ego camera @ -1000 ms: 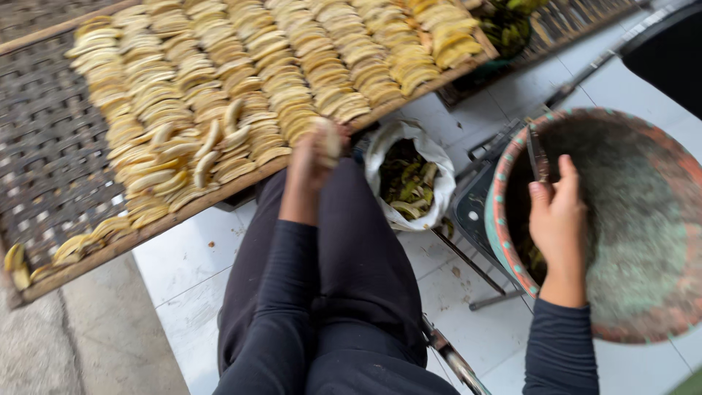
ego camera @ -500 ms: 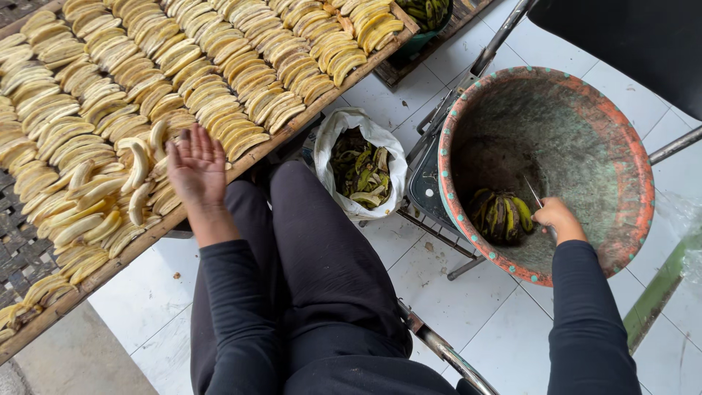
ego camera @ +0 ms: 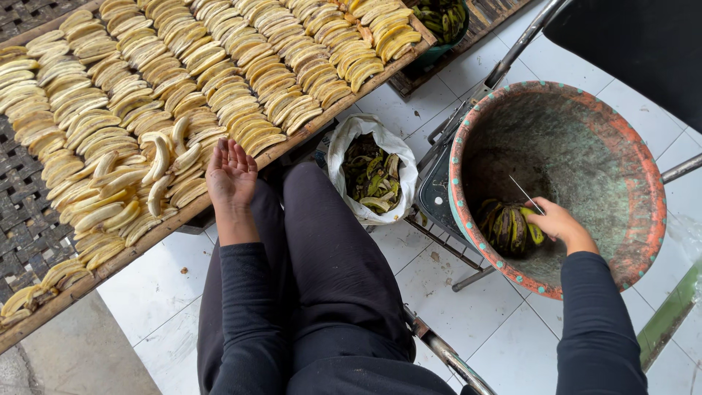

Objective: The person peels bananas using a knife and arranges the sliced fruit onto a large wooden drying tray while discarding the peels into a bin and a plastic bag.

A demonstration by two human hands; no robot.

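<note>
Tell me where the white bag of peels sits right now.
The white bag sits on the tiled floor at centre, between the drying rack and the big basin, just beyond the knees.

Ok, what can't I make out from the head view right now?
- Right hand in the basin: its fingers curl away, so how it grips the thin knife stays hidden.
- Bananas in the basin: too dark to count.
- White bag: its depth is hidden by the peels on top.
- Drying rack: cut off at the left and top edges.
- Left hand: open, palm up, holding nothing.
</note>
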